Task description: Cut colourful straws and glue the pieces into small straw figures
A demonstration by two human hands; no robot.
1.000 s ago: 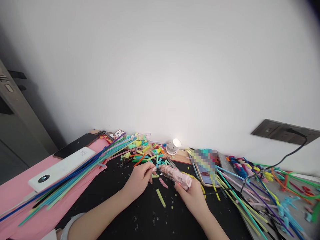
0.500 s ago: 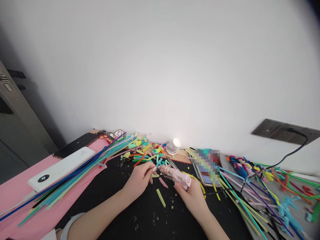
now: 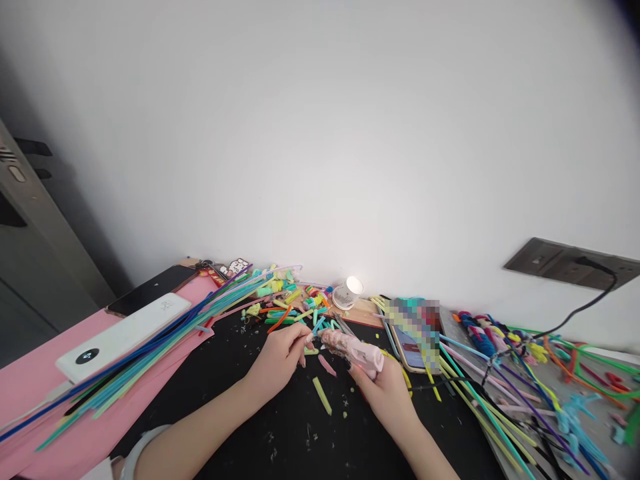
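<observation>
Glue gun [image 3: 361,353], pale pink and corded, is gripped in the right hand [image 3: 387,388], fingers wrapped round its handle, on the near side of the paper cup [image 3: 345,294]. Its long axis is laid aslant: the nose is pointed leftward and slightly away from the wearer, while the blunt rear end is turned rightward and nearer. The nose is mottled in pattern; the rear body is smooth and plain. A small light blue piece [image 3: 319,325], too blurred for detail, is pinched by the left hand [image 3: 284,357], nearer than the cup and left of it. Whether it is touched by the nozzle cannot be told.

Short fuzzy clippings [image 3: 283,318] are heaped left of the cup. Farther left of it, long, slender chenille stems [image 3: 165,353] are bundled over a pink sheet [image 3: 65,460]. On the matte black bench [image 3: 320,460], well in front of the cup, a flat yellow-green strip [image 3: 322,396] is seen.
</observation>
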